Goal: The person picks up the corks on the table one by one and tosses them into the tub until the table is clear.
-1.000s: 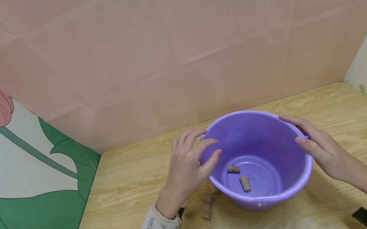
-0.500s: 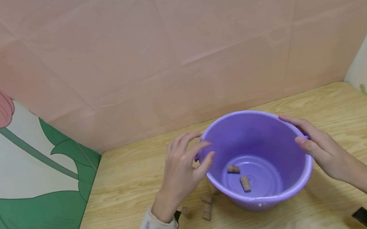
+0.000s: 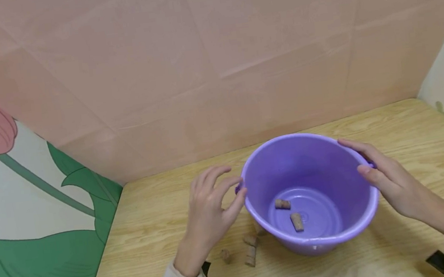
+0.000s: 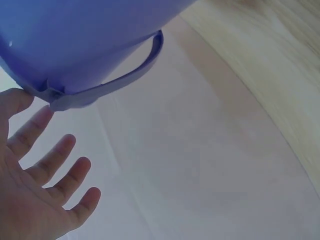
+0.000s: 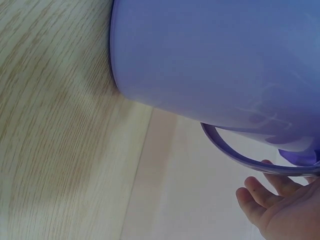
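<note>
A purple plastic bucket [image 3: 302,156] stands upright on the wooden table, with two corks inside on its floor, one cork [image 3: 282,204] behind the other cork [image 3: 296,222]. At the bucket's left rim is my left hand [image 3: 209,206], its thumb and index fingertips touching beside the handle hinge [image 4: 52,95]; the remaining fingers are spread and loosely bent. My right hand [image 3: 393,183] holds the right rim, thumb over the edge. In the right wrist view its other fingers [image 5: 255,192] lie by the bucket's handle [image 5: 240,157].
Several more corks [image 3: 250,256] lie on the table [image 3: 156,246] left of the bucket, one partly hidden by it. A pinkish wall covering [image 3: 214,66] rises behind, and a panel with a printed tulip [image 3: 31,233] stands at the left.
My left hand has moved left and slightly down from over the rim's inside to the hinge, uncovering a cork on the table. The bucket and my right hand stay nearly still.
</note>
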Motion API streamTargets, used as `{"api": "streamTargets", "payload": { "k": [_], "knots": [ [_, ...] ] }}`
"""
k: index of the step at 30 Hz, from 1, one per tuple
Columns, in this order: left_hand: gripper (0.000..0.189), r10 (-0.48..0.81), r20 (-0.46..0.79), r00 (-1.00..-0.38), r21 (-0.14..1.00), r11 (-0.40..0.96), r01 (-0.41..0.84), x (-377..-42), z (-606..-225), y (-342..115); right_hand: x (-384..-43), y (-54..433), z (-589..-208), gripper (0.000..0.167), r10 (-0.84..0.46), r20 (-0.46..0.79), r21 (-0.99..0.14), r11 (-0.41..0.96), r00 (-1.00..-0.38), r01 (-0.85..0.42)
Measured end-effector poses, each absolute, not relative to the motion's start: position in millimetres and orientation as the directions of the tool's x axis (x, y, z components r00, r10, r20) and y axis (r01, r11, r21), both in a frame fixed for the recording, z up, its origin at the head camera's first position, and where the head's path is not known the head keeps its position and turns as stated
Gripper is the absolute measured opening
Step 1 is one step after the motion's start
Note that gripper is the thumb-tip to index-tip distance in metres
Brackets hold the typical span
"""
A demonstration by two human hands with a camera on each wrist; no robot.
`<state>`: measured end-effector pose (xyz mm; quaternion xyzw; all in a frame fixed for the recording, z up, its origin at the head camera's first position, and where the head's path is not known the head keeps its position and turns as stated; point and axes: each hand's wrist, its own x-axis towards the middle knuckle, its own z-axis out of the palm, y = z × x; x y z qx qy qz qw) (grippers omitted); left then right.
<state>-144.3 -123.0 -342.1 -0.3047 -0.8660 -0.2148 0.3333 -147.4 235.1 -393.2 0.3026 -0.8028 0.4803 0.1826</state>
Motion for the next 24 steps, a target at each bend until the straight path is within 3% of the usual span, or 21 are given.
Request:
{"api": "streamTargets", "payload": {
  "k": [17,24],
  "knots": [
    [0.02,0.385,0.688,-0.615,0.134,0.765,0.629,-137.5,-355.1,-143.3,-147.0,234.8,-391.8,0.056,-0.31,0.585,-0.65,0.374,-0.75,-0.662],
    [0.021,0.37,0.656,-0.657,0.147,0.792,0.593,-133.3,-360.6,-150.2,-146.3,235.3,-390.6,0.056,-0.306,0.578,-0.643,0.399,-0.756,-0.653]
  ]
}}
